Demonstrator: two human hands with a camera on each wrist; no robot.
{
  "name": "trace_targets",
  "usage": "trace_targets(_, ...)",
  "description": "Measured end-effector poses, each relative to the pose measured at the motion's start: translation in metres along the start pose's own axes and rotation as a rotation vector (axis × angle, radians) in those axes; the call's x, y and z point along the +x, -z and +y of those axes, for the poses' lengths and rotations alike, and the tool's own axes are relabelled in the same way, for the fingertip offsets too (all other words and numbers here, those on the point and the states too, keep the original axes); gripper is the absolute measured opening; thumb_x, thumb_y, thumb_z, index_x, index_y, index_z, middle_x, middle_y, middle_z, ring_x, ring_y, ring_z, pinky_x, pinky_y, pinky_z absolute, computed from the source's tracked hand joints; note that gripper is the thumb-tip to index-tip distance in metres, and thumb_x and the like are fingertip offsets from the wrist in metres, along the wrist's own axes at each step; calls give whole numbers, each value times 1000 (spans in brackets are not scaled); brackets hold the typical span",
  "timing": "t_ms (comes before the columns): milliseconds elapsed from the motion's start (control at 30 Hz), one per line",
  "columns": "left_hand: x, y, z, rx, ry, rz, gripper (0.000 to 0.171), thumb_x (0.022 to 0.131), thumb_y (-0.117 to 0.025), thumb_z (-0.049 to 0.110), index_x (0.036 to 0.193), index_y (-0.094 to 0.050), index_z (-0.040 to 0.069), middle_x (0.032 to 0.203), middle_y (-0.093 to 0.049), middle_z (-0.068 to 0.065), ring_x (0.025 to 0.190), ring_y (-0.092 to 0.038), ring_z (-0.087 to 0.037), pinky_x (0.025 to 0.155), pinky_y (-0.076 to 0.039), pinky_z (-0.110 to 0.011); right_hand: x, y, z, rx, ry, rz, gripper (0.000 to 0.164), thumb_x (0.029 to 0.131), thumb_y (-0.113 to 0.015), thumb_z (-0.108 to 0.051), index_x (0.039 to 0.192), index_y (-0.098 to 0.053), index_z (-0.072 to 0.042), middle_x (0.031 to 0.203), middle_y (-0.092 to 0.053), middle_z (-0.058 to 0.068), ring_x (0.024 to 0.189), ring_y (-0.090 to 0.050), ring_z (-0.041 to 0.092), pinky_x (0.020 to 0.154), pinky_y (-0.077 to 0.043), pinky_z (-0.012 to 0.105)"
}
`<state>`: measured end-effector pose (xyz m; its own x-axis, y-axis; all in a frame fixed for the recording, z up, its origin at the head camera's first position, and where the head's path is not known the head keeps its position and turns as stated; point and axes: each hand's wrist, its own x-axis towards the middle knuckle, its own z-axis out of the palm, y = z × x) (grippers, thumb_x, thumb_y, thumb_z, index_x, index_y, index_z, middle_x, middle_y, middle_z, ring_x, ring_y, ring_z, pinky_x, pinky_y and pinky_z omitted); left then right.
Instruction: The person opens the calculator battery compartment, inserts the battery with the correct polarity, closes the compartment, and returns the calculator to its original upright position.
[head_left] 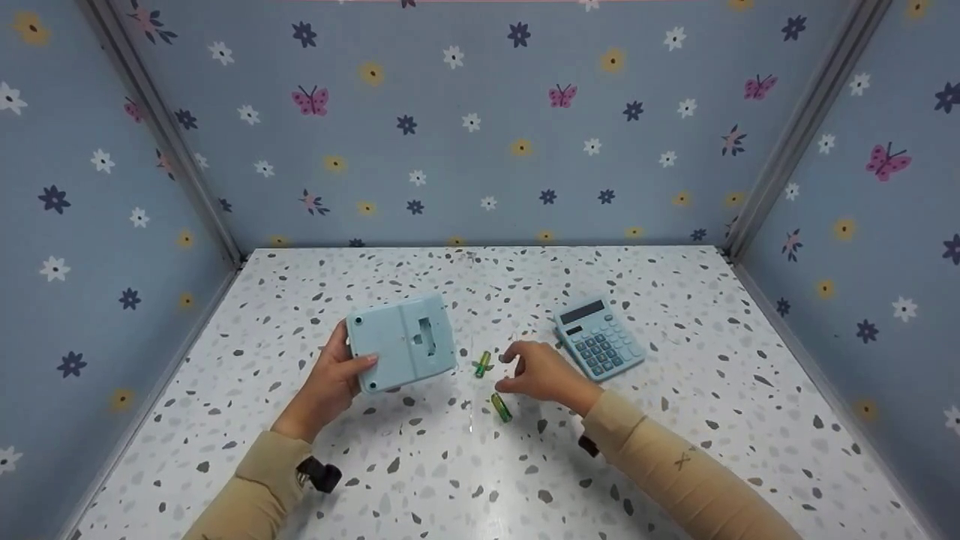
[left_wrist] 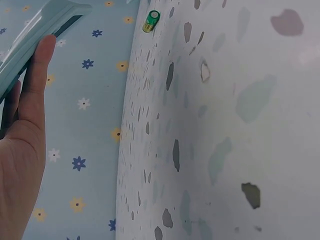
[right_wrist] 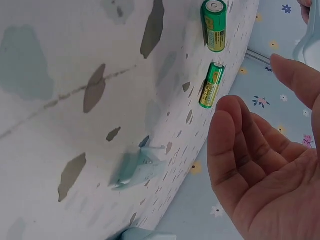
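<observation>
My left hand (head_left: 330,379) grips a light-blue calculator (head_left: 390,352) by its left side, thumb across the back. That back faces the head camera, with its battery compartment (head_left: 426,337) uncovered. To its right, two green-and-yellow batteries, a farther one (head_left: 483,364) and a nearer one (head_left: 502,408), lie apart on the table. My right hand (head_left: 546,373) hovers beside them, fingers bent and thumb apart, with nothing held. In the right wrist view, a small light-blue plastic piece (right_wrist: 137,169) lies on the table below the fingers.
A second light-blue calculator (head_left: 600,341) lies face up, just right of my right hand. The speckled white table (head_left: 337,465) is enclosed by flower-patterned panels at the back (head_left: 465,97) and both sides.
</observation>
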<state>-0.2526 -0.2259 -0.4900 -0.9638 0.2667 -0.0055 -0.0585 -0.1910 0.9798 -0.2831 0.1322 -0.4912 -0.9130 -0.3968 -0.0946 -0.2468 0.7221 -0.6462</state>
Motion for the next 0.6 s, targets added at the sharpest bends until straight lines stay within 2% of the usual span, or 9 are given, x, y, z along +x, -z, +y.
trace_targets(267, -1, 0, -1, -27, -8, -8, 78, 107, -53, -3, 169, -13, 24, 171, -31, -19, 131, -65, -31, 91, -66, -56, -2, -10, -2, -31, 22, -52, 43, 89, -89, -28, 119, -73, -2, 94, -74, 5, 78, -65, 15, 71, -56, 34)
trace_targets(600, 0, 1, -2, -14, 2, -18, 81, 107, -54, -1, 170, -11, 25, 174, -30, -19, 138, -59, -35, 95, -65, -58, -1, -18, -6, -78, -43, -87, 36, 88, -90, -29, 112, -78, -5, 101, -75, 6, 83, -63, 18, 80, -57, 40)
